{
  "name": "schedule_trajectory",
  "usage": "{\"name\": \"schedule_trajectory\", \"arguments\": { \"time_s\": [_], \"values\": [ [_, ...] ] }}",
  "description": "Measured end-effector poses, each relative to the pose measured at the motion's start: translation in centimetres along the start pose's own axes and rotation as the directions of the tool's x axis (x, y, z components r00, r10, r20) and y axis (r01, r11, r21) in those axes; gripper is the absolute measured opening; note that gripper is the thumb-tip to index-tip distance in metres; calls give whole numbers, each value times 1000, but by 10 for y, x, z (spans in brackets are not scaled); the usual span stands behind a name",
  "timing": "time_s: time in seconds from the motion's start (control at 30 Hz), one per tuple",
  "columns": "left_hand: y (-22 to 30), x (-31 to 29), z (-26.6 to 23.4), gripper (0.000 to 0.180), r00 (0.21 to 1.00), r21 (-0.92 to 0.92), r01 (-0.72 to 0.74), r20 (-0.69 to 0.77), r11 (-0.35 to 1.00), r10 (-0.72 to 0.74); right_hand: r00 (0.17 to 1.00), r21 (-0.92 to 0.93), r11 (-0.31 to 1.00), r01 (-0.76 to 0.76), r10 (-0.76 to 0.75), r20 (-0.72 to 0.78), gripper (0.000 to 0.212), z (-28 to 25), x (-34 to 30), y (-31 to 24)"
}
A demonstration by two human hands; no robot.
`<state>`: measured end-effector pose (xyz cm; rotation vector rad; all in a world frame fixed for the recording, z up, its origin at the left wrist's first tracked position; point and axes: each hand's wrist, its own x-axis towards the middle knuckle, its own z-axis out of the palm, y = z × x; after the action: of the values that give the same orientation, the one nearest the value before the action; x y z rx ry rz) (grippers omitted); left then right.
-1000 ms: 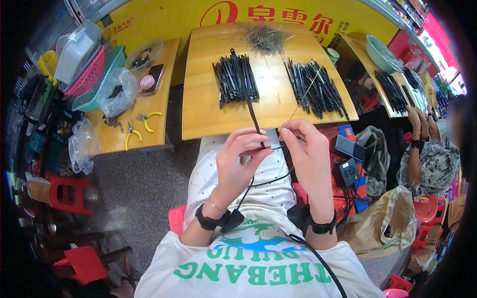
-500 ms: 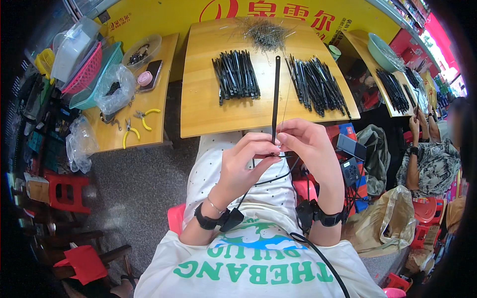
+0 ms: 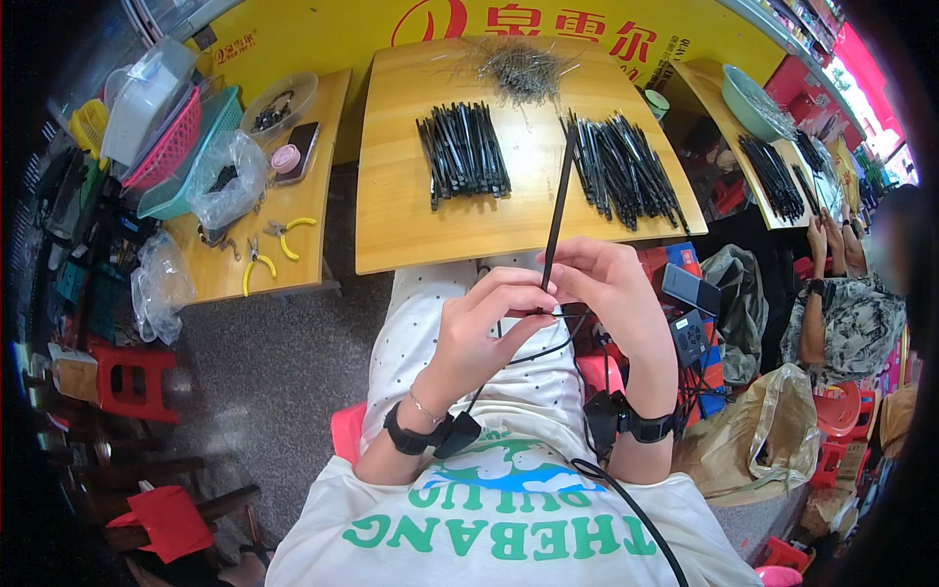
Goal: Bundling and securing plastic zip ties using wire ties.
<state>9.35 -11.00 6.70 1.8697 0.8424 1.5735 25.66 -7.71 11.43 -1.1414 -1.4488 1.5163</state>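
A long, narrow black strip (image 3: 561, 201) rises from between my hands, over my lap at the table's near edge. Its top leans right, toward the pile behind it. My left hand (image 3: 494, 318) is closed, thumb and fingers pinching the strip's lower end. Beside it, my right hand (image 3: 608, 286) also pinches near the strip's bottom, its fingertips close to the left ones. A short dark piece juts right below the fingers; I cannot tell whether it belongs to the strip. On the wooden table (image 3: 396, 220) lie a left pile (image 3: 465, 152) and a right pile (image 3: 628, 168) of similar black strips.
Thin metal wires (image 3: 526, 70) are heaped at the table's far edge. On the left table are yellow-handled pliers (image 3: 259, 266), a phone (image 3: 305, 147), baskets (image 3: 168, 147) and a plastic bag (image 3: 225, 181). At right, a co-worker's hands (image 3: 827, 240) are near more strips (image 3: 773, 181).
The strip has tipped from nearly upright to leaning right. The thin wire beside it no longer shows clearly. My hands have barely shifted.
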Motion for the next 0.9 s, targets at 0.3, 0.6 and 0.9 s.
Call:
{"name": "schedule_trajectory", "arguments": {
  "time_s": [0.3,0.6,0.9],
  "values": [
    [-5,-2,1,33,918,21,249,-324,968,-229,932,-153,977,146,-187,-309,10,27,-10,-4],
    [-8,-3,4,34,907,-20,254,-344,967,-245,864,-293,911,291,-382,-328,11,22,1,9],
    [-5,-1,6,48,866,-218,447,-137,868,-480,808,-182,910,373,-415,-419,17,20,9,17]
  ]
}}
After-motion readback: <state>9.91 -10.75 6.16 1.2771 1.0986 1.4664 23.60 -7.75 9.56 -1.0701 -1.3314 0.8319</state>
